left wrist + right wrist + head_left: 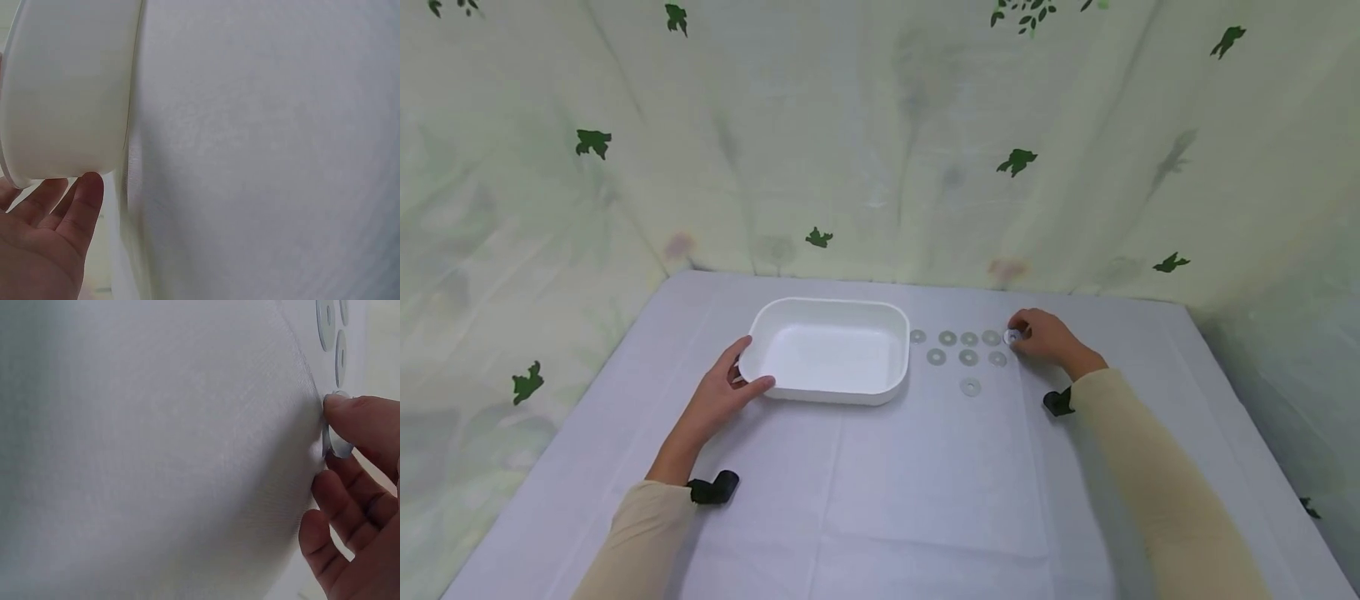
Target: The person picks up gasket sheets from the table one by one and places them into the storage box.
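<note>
My left hand (721, 400) grips the left end of a white oblong tub (835, 393), thumb by the near side and fingers along the end wall. In the left wrist view, the fingertips (90, 182) press on the white tub's wall (72, 94). My right hand (1051, 340) pinches a flat metal washer (1012, 337) between thumb and fingers, close over the table. The right wrist view shows this washer (339, 440) tilted up, with the thumb across its upper edge. Several more washers (968, 357) lie flat between the tub and my right hand.
A white cloth (925, 500) covers the table. Behind and beside it hangs a pale curtain (880, 150) with green leaf shapes. One washer (970, 387) lies nearer to me than the others. Black wrist devices (715, 487) sit at both sleeves.
</note>
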`<action>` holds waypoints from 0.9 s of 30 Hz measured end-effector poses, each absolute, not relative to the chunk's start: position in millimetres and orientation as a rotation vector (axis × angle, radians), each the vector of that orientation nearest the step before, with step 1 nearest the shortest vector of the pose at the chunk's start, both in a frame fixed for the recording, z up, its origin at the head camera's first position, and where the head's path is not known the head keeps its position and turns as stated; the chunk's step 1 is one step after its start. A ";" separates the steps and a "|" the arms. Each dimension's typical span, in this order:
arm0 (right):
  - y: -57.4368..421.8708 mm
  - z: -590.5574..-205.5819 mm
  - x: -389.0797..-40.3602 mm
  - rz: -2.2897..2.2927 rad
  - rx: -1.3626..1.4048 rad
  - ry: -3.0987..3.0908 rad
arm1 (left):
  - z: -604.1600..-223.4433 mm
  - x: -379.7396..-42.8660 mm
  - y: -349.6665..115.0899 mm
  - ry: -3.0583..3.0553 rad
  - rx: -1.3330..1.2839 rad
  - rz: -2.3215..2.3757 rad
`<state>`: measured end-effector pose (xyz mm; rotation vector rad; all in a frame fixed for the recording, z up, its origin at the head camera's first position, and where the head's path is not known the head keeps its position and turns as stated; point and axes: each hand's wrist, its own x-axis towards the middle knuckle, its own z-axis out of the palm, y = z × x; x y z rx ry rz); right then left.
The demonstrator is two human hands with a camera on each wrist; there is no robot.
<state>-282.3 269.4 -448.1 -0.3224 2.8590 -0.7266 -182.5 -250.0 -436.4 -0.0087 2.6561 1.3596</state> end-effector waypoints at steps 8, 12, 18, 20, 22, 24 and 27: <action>271.5 -451.6 -277.2 -0.829 -0.400 2.832 | -434.6 -181.4 -249.8 2.653 -0.019 1.331; 273.8 -449.2 -277.2 -0.820 -0.420 2.819 | -432.3 -181.8 -249.3 2.657 -0.020 1.326; 272.3 -448.7 -282.0 -0.763 -0.430 2.834 | -431.4 -181.9 -250.4 2.662 -0.001 1.356; 272.1 -447.9 -283.0 -0.776 -0.439 2.841 | -431.6 -182.5 -250.7 2.659 0.003 1.360; 271.6 -447.2 -282.4 -0.780 -0.446 2.862 | -432.7 -182.9 -251.0 2.651 0.005 1.369; 271.8 -447.5 -281.7 -0.790 -0.430 2.869 | -434.5 -183.1 -251.3 2.644 0.007 1.377; 272.1 -448.9 -280.7 -0.801 -0.377 2.859 | -436.9 -183.3 -251.4 2.638 0.013 1.390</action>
